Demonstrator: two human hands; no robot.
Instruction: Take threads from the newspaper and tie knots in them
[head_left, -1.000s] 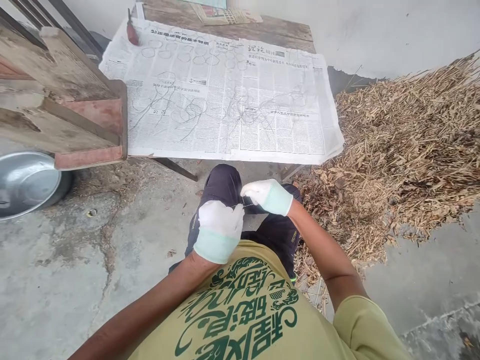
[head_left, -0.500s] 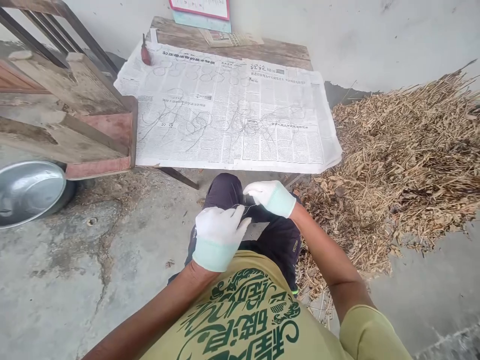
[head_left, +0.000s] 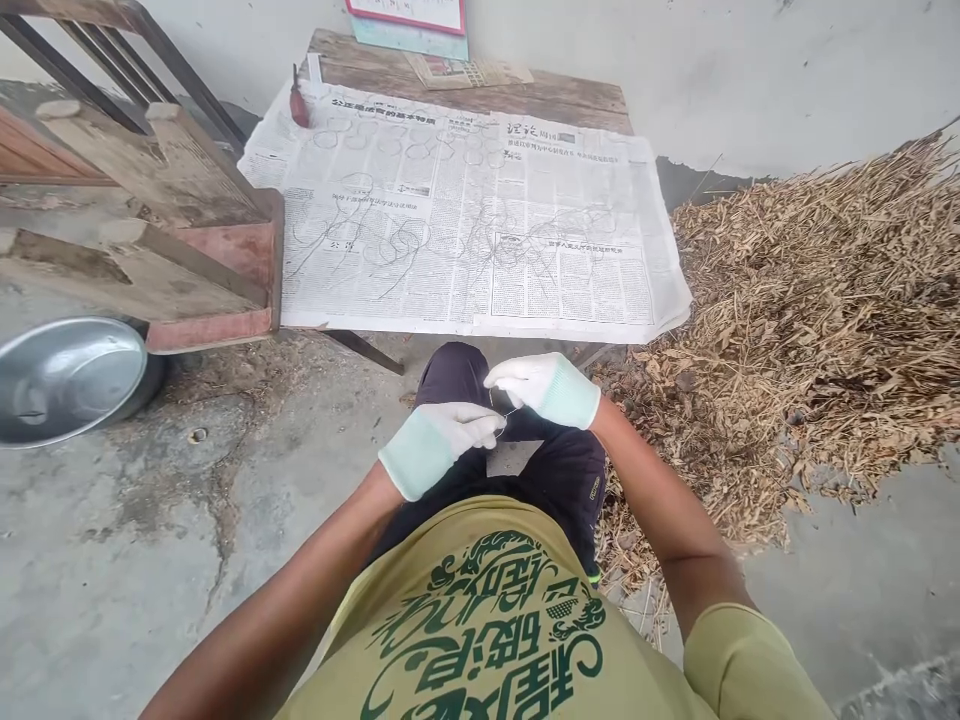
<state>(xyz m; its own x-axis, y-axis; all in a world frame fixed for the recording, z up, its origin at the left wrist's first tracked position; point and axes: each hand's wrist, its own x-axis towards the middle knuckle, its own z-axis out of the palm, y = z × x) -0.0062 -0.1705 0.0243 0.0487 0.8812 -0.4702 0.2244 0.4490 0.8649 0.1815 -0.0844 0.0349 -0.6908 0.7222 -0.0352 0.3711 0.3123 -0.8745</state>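
Both my hands wear white gloves and meet over my lap. My left hand point(head_left: 442, 440) pinches one end of a thin thread point(head_left: 504, 414), fingers pressed together. My right hand point(head_left: 536, 385) pinches the other end, fingers curled. The two hands almost touch. In front of my knees a low wooden table carries a spread newspaper point(head_left: 465, 220). Several thin loops and strands of thread point(head_left: 390, 240) lie on the paper.
A heap of dry straw point(head_left: 810, 310) fills the ground at the right. A wooden frame point(head_left: 157, 230) stands at the left, with a metal basin point(head_left: 67, 375) below it. A small red-handled tool point(head_left: 299, 100) lies at the paper's far left corner. The floor is cracked concrete.
My left hand has turned and slid right, its fingertips now pinched at the thread close to my right hand. The view has shifted slightly.
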